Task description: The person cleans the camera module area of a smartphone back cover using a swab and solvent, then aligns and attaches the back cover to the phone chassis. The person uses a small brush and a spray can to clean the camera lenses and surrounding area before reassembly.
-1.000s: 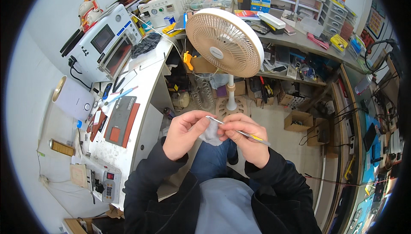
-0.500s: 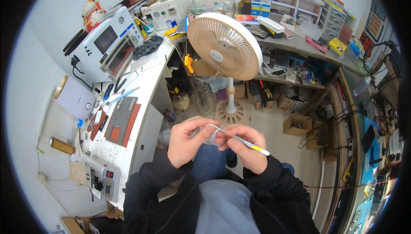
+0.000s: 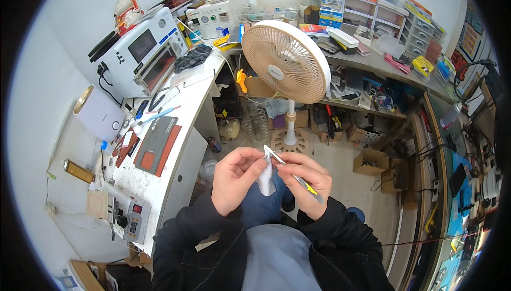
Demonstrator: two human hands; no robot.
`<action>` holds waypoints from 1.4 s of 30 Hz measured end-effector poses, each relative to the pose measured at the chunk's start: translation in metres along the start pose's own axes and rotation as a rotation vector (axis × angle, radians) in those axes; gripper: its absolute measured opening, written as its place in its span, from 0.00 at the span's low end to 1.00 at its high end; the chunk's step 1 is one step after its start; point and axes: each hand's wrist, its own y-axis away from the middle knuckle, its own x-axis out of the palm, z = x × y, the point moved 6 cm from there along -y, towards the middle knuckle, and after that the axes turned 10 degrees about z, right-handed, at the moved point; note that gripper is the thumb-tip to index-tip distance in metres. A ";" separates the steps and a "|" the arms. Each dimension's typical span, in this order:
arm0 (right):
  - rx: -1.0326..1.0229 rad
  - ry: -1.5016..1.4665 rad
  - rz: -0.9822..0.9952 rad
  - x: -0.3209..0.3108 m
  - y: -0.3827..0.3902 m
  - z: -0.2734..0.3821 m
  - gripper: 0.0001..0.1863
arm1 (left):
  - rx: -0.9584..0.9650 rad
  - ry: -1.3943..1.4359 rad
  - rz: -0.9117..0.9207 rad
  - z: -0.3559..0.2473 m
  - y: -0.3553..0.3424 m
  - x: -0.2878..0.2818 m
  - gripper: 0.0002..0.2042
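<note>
My left hand is closed, pinching a crumpled white cloth or tissue that hangs below its fingertips over my lap. My right hand grips a slim silver tool with a yellow label near its rear end, angled up toward the left. Its tip meets the white cloth between both hands' fingertips; the exact tip shape is hidden. Both hands are held above my jeans, in front of the fan's stand.
A pedestal fan stands ahead. On my left is a white desk with a machine, mats and tools. A shelved bench runs across the back; cardboard boxes sit on the floor at right, beside a cluttered counter.
The cloth has shifted from bunched behind my fingers to hanging lower between my hands. The tool has tilted more steeply, its tip raised. The view has also shifted slightly.
</note>
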 end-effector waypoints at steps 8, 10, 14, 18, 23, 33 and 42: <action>0.089 -0.073 0.012 0.023 0.007 -0.007 0.11 | 0.087 -0.069 0.002 0.019 0.030 0.018 0.11; 0.023 0.066 -0.012 0.024 0.013 -0.011 0.10 | -0.015 -0.186 0.004 0.020 0.044 0.024 0.15; 0.033 0.055 -0.057 0.029 0.015 -0.010 0.08 | 0.044 -0.612 0.422 -0.041 0.083 0.028 0.23; 0.021 0.167 -0.040 0.031 0.008 -0.005 0.08 | 0.091 -0.560 -0.075 -0.181 0.153 -0.087 0.21; 0.075 0.318 -0.048 0.001 0.009 -0.031 0.09 | 0.319 -0.773 -1.085 -0.320 0.283 -0.341 0.23; 0.181 0.679 -0.149 -0.063 0.032 -0.079 0.12 | -0.322 -1.605 -1.309 -0.197 0.380 -0.697 0.56; 0.231 0.802 -0.376 -0.039 0.032 -0.034 0.08 | -0.511 -2.642 -0.733 -0.266 0.414 -0.805 0.16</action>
